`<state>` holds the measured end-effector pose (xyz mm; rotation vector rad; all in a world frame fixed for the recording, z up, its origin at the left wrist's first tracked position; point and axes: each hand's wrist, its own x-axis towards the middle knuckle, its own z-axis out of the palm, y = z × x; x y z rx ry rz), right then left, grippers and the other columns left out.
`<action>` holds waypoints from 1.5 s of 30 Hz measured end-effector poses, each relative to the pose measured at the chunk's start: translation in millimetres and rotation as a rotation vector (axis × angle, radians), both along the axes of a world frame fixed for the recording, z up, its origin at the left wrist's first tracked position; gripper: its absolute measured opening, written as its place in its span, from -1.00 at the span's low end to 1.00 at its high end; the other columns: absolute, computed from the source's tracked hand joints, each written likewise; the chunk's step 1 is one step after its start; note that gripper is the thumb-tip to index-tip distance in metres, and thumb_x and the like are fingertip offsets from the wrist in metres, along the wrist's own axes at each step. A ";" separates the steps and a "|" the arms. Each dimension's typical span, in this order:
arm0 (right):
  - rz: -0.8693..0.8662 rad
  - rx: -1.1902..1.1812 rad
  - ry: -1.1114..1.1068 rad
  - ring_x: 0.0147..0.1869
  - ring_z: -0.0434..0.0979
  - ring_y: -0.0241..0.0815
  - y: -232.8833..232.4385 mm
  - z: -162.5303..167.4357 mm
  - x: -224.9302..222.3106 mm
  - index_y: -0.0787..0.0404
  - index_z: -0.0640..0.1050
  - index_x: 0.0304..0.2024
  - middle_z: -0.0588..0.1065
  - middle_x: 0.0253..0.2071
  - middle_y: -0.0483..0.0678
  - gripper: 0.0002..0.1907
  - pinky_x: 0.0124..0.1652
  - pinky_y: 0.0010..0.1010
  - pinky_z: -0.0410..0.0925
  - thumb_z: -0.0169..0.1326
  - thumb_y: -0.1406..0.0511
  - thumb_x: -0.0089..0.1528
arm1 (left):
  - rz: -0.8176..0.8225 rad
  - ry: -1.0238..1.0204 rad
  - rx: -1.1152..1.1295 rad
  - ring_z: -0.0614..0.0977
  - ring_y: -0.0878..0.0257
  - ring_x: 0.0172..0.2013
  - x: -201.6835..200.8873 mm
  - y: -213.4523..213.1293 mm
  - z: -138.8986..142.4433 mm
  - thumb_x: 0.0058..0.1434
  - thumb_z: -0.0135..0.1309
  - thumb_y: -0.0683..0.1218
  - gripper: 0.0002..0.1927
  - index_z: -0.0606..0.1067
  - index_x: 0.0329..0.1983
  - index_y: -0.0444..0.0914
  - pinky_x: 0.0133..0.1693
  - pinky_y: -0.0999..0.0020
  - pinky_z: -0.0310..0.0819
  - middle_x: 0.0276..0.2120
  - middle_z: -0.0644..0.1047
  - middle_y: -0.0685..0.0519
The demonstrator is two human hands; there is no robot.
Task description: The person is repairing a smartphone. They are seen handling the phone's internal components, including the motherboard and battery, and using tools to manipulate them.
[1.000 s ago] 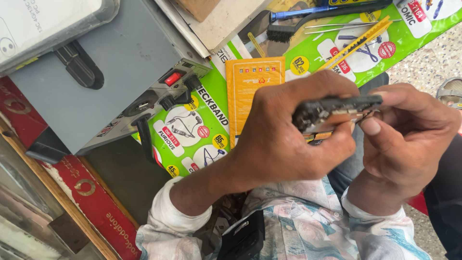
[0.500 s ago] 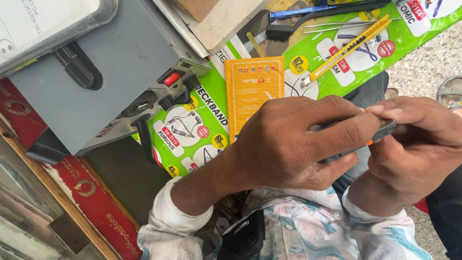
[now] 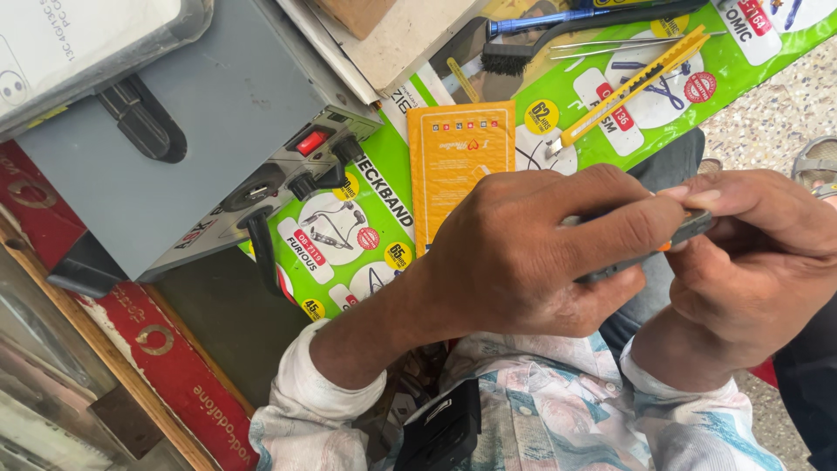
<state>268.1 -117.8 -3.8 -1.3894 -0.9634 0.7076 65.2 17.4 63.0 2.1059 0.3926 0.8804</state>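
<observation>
Grey and thin, the small device [image 3: 689,228] now shows only its edge, with a tiny orange spot on the side; one second ago it was turned so that an open face with dark inner parts looked up at the camera, and half a second ago it was already rolled onto its side as it is here. It sits between the two hands, above the person's lap. The left hand [image 3: 532,253] is wrapped around it from above, with the index finger stretched along the top edge, and the right hand [image 3: 750,262] pinches the far end between thumb and fingers, so both hands are closed on it. From this turn I judge that the work has gone from looking into the open face to pressing or handling along the edge, but this is only my reading. Much is hidden: the left hand's fingers cover most of the device, so I cannot say what kind of device it is or whether its face is still open. The right hand's lower part is cut by the frame border. On the green printed sheet [image 3: 384,218] behind lie an orange card [image 3: 458,161], a yellow utility knife [image 3: 632,85] and a dark brush [image 3: 523,54], all well apart from the hands; a grey metal box [image 3: 157,174] with a red switch stands at the left.
</observation>
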 end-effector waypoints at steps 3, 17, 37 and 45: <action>0.010 0.025 0.090 -0.19 0.56 -0.37 4.7 3.1 1.1 0.37 0.54 -0.08 0.56 -0.10 0.08 -0.74 -0.22 -0.72 0.38 0.29 0.52 0.22 | 0.019 -0.013 -0.119 0.67 0.28 -0.30 -0.1 -2.4 2.6 0.29 0.24 -0.23 -0.62 0.46 0.14 -0.16 -0.26 0.45 0.60 -0.14 0.56 0.11; -0.046 0.092 0.219 -0.28 0.57 -0.28 11.5 2.3 -10.3 0.48 0.56 -0.09 0.57 -0.24 0.13 -0.89 -0.23 -0.67 0.40 0.26 0.55 0.38 | 0.082 -0.069 -0.307 0.71 0.22 -0.25 11.1 -5.4 4.2 0.26 0.18 -0.25 -0.72 0.46 0.02 -0.21 -0.20 0.46 0.64 -0.21 0.58 0.04; 0.241 0.166 0.772 -0.18 0.59 -0.09 28.7 -0.3 5.8 0.54 0.58 -0.13 0.50 -0.26 0.17 -0.83 -0.11 -0.45 0.49 0.21 0.56 0.22 | 0.057 -0.033 -0.526 0.69 0.34 -0.36 10.8 -2.5 11.8 0.19 0.16 -0.20 -0.73 0.49 -0.04 -0.20 -0.23 0.49 0.60 -0.35 0.58 0.06; 0.241 0.073 0.774 -0.19 0.56 -0.18 30.0 -0.5 9.4 0.51 0.56 -0.18 0.51 -0.24 0.14 -0.85 -0.14 -0.56 0.45 0.23 0.50 0.25 | 0.071 0.023 -0.498 0.67 0.36 -0.41 13.4 -4.2 8.1 0.22 0.17 -0.18 -0.79 0.50 -0.08 -0.20 -0.26 0.49 0.59 -0.40 0.57 0.07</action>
